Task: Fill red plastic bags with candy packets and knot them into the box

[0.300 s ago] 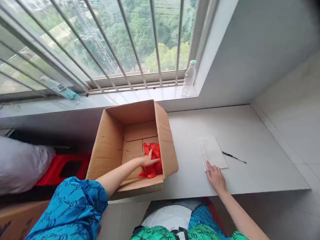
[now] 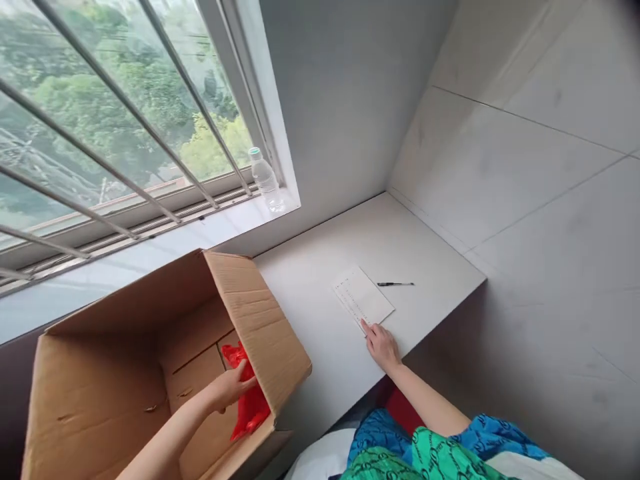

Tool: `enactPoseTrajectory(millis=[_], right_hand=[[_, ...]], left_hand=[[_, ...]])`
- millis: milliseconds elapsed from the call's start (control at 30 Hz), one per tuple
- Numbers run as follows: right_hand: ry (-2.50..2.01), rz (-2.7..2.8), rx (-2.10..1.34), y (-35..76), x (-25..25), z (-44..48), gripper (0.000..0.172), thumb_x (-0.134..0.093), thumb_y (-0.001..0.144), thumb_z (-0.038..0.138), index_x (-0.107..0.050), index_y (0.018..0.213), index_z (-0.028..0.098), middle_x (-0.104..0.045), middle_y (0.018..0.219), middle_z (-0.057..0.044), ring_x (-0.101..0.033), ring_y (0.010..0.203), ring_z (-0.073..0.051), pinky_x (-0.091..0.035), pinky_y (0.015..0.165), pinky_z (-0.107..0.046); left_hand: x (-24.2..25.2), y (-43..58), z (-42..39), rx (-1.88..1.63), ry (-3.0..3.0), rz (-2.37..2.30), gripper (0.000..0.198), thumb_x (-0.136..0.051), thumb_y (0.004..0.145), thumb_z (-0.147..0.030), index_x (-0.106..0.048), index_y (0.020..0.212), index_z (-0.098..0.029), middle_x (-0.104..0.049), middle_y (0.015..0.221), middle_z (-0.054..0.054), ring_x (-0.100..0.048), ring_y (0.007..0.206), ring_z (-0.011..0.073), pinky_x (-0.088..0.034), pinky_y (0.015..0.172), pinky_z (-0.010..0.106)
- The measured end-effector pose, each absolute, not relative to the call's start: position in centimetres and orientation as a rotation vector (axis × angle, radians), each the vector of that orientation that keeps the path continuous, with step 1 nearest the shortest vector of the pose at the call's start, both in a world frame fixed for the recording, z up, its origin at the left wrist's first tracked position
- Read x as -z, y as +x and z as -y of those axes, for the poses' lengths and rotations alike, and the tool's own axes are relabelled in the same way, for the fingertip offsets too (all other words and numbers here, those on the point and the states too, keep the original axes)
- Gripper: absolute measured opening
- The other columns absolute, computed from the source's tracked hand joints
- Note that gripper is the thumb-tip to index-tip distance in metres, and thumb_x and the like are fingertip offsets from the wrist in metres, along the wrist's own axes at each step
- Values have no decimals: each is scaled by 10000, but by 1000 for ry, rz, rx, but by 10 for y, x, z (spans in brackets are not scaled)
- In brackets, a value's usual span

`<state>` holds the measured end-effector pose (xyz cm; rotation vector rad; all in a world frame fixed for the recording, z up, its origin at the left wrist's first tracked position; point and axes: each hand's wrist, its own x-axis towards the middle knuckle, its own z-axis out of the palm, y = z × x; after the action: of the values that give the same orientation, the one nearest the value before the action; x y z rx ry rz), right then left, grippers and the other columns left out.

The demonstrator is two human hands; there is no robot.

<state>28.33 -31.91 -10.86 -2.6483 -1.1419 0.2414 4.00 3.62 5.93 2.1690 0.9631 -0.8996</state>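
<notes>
My left hand (image 2: 231,388) reaches into an open cardboard box (image 2: 260,327) and closes on a red plastic bag (image 2: 250,407) lying at the box's right inner corner. My right hand (image 2: 381,345) rests on the white table (image 2: 320,293), fingers flat, with a fingertip touching the near edge of a white printed sheet of paper (image 2: 363,296). A black pen (image 2: 395,284) lies just to the right of the sheet, apart from the hand.
A clear plastic bottle (image 2: 265,179) stands on the window sill (image 2: 150,247) below the barred window. Grey walls close the table's far and right sides. My blue and green patterned clothing shows at the bottom.
The view has swung right, so box and hands sit lower left in frame. The left hand still grips the red bag; the right hand stays at the paper's edge.
</notes>
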Motion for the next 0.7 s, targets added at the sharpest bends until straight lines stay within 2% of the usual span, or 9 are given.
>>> enactPoseTrajectory(millis=[133, 300, 500, 600, 700], right_hand=[[-2660, 942, -277, 271, 100, 312, 601, -422, 926, 116, -420, 1511, 254, -624, 1028, -74, -597, 867, -213, -458, 729, -310], [-2610, 621, -283, 212, 91, 335, 545, -418, 935, 185, -437, 1476, 243, -646, 1025, -55, -641, 773, -183, -486, 649, -278], [-2519, 120, -206, 58, 79, 401, 448, -316, 961, 245, -524, 1354, 187, -681, 1003, -76, -679, 800, -207, -534, 695, -320], [-2462, -30, -167, -17, 54, 435, 392, -371, 950, 268, -596, 1266, 216, -701, 1021, -59, -682, 768, -198, -534, 710, -327], [-2411, -153, -79, -69, 20, 473, 326, -424, 944, 284, -652, 1176, 264, -713, 1071, -28, -692, 835, -187, -526, 766, -316]], left_hand=[[-92, 30, -64, 815, 2226, -910, 720, -383, 893, -659, -528, 1384, -154, -753, 975, 149, -735, 896, 309, -582, 738, 356], [-141, 7, -58, 470, 2374, -707, 621, -479, 888, -632, -528, 1411, -300, -748, 1137, 51, -686, 1130, 267, -558, 883, 312], [-184, -11, -3, 444, 2667, -211, 586, -416, 925, -623, -510, 1427, -334, -678, 1303, 28, -660, 1167, 260, -541, 882, 303], [-203, -19, 30, 380, 2795, -27, 595, -384, 939, -620, -464, 1466, -354, -658, 1324, 29, -694, 1065, 255, -553, 786, 292], [-220, -20, 64, 331, 2870, 114, 611, -386, 925, -638, -453, 1471, -373, -652, 1320, 21, -706, 985, 252, -556, 700, 285]])
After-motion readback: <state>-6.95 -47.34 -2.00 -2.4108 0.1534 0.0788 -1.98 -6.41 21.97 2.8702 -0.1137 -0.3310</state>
